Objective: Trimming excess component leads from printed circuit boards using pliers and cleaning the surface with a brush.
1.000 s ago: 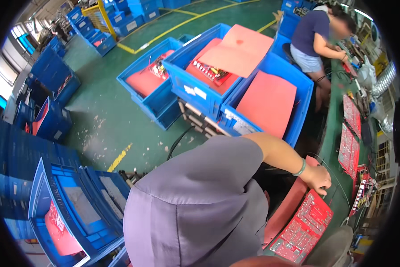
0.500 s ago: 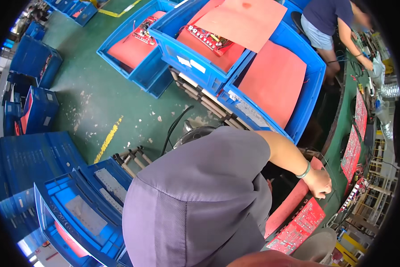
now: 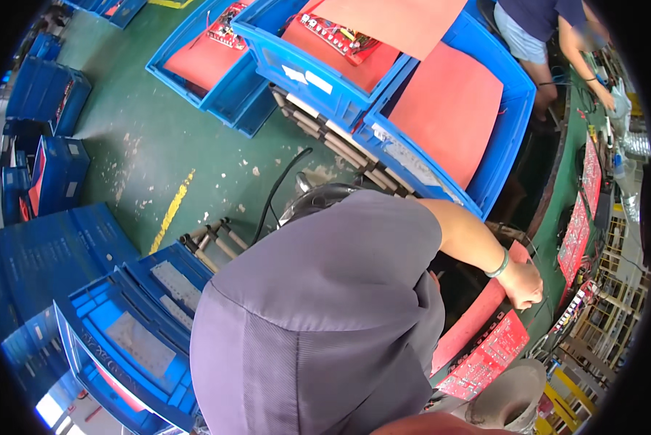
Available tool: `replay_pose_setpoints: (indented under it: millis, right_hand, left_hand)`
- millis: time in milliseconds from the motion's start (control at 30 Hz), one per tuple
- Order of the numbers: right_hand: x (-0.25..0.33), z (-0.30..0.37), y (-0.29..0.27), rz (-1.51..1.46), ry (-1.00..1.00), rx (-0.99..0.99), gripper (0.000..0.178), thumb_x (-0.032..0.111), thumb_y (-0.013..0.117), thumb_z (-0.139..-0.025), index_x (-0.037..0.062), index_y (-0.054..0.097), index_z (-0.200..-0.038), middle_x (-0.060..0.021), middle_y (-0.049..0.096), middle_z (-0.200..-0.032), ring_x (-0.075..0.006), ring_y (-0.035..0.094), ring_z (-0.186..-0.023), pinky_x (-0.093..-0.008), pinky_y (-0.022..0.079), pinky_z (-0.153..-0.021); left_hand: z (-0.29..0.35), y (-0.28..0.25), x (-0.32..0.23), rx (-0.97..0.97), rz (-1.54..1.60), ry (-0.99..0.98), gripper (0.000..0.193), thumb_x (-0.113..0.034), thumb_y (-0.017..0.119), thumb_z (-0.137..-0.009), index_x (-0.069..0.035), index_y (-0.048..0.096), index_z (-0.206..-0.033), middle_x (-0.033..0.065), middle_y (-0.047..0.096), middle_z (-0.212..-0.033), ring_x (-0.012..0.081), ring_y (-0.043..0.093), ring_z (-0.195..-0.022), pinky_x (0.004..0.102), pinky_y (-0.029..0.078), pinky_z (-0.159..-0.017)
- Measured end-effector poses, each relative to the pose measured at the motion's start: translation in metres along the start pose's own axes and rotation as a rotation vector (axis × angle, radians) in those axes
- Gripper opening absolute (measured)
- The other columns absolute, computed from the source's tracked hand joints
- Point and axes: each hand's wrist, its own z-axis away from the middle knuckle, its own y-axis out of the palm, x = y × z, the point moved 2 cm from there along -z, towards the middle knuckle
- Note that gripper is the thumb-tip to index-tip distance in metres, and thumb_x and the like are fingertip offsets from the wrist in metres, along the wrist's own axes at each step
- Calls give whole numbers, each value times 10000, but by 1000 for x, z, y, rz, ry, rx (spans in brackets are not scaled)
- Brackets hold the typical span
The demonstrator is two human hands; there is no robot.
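Right hand (image 3: 523, 284) closed on edge of red sheet (image 3: 478, 319), beside red board (image 3: 485, 361) at counter (image 3: 557, 210) edge. Left hand hidden, state unknown. Best lifted level, clear of board.

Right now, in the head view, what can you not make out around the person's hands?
- Left hand: not visible in the head view; the grey shirt fills that side.
- Right hand: its back hides whether the fingers grip the red sheet.
- Red circuit board: parts too small to tell.
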Motion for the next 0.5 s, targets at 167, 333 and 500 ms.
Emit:
replay_pose_setpoints:
  millis: [167, 333, 500]
  right_hand:
    - [51, 14, 15, 4, 26, -132, 242, 205, 520, -909, 80, 589, -1104, 30, 562, -786, -47, 491, -662, -191, 394, -597]
    - [36, 12, -17, -104, 65, -127, 251, 201, 502, -916, 73, 572, -1120, 13, 560, -826, -65, 508, -704, -204, 419, -648]
    - [22, 38, -37, -91, 223, -78, 312, 234, 483, -921, 78, 510, -1189, -43, 538, -981, -114, 513, -862, -247, 424, -782]
  left_hand:
    - [2, -9, 2, -6, -98, -50, 188, -252, 588, -623, -72, 562, -577, 83, 580, -596, 278, 582, -554, 413, 447, -490]
    - [0, -28, 0, -92, 231, -313, 83, -160, 621, -665, -78, 625, -650, 72, 624, -639, 266, 609, -591, 381, 468, -527]
    - [3, -23, -6, -51, 185, -197, 79, -152, 628, -652, -74, 619, -667, 66, 614, -634, 261, 603, -602, 390, 465, -526]
